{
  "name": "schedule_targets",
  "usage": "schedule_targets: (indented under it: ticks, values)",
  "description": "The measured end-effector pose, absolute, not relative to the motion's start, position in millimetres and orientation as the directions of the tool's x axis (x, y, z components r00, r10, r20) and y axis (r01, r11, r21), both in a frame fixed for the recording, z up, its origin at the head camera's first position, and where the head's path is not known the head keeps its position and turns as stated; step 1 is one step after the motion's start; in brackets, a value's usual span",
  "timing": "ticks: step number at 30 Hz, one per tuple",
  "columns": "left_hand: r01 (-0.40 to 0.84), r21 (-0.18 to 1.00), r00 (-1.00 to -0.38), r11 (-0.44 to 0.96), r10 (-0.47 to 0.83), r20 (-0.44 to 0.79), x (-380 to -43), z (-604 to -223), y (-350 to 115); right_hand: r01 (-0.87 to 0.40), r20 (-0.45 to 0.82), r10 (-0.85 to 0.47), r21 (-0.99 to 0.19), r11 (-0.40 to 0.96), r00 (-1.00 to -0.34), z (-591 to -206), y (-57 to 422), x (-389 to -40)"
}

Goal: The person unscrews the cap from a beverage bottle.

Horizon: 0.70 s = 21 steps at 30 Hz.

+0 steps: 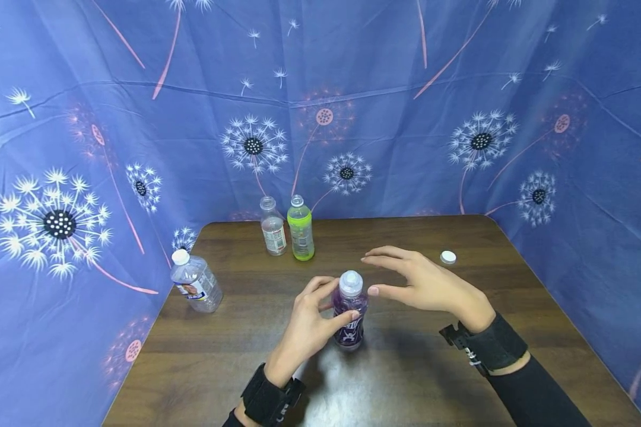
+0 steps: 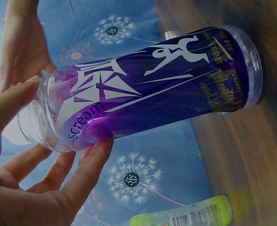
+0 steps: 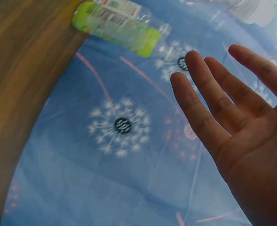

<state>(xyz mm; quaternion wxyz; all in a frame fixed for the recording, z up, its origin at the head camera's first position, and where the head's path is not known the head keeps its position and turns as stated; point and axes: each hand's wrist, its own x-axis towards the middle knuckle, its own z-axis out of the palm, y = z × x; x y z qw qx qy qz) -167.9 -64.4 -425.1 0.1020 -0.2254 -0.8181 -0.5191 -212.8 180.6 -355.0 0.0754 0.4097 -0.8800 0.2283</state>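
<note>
Far L, just in from the L edge of the tbl point(image 1: 160, 379): white-capped btl point(image 1: 199, 287), clear plastic w/ a label, can't tell if any liq. inside. Next, toward the back: see-thru btl point(image 1: 273, 228), label on its lower half, contents unclear; just R of it, green-band btl point(image 1: 301, 234), also see-thru, lvl inside can't be made out. Then ctr front: purple btl point(image 1: 348, 333), upright on the wood, purple thru most of its ht, can't tell liq. from tinted wrap; pale top point(image 1: 351, 283) is on. L hand point(image 1: 314, 317) grips its upper part, thumb in front, fingers around the far side. R hand point(image 1: 419, 281) is just R of the top, fingers extended & spread. Further R, toward the back: loose white cap point(image 1: 448, 257), flat on the wood. Edges, L to R: L edge close by the white-capped btl; back edge a bit behind the 2 mid btls, blue cloth point(image 1: 406, 154) right behind it; R edge well apart from the purple btl. Room: wood btwn white-capped btl & L hand, wider stretch at front R under the R sleeve point(image 1: 534, 391).
</note>
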Motion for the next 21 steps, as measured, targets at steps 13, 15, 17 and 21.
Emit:
schedule_targets:
  ticks: [13,15,17,21]
  values:
    - [0.460,0.797,-0.888,0.391,0.192,0.418,-175.2,-420.9,-75.8,-0.700,0.329,-0.619,-0.381,0.604,-0.713,-373.8,200.1,-212.7]
    - [0.454,0.797,-0.890,0.398,0.168,0.424,-177.3,-421.7,-79.4,-0.689,0.320,-0.611,-0.385,0.615,-0.724,-376.1,201.1,-212.3]
    - [0.453,0.797,-0.890,0.400,0.147,0.431,-179.4,-423.1,-83.1,-0.682,0.317,-0.605,-0.383,0.623,-0.730,-378.7,202.3,-212.1]
    - [0.456,0.784,-0.885,0.422,0.122,0.450,-184.5,-425.5,-91.1,-0.681,0.318,-0.603,-0.366,0.634,-0.732,-385.2,205.5,-211.8]
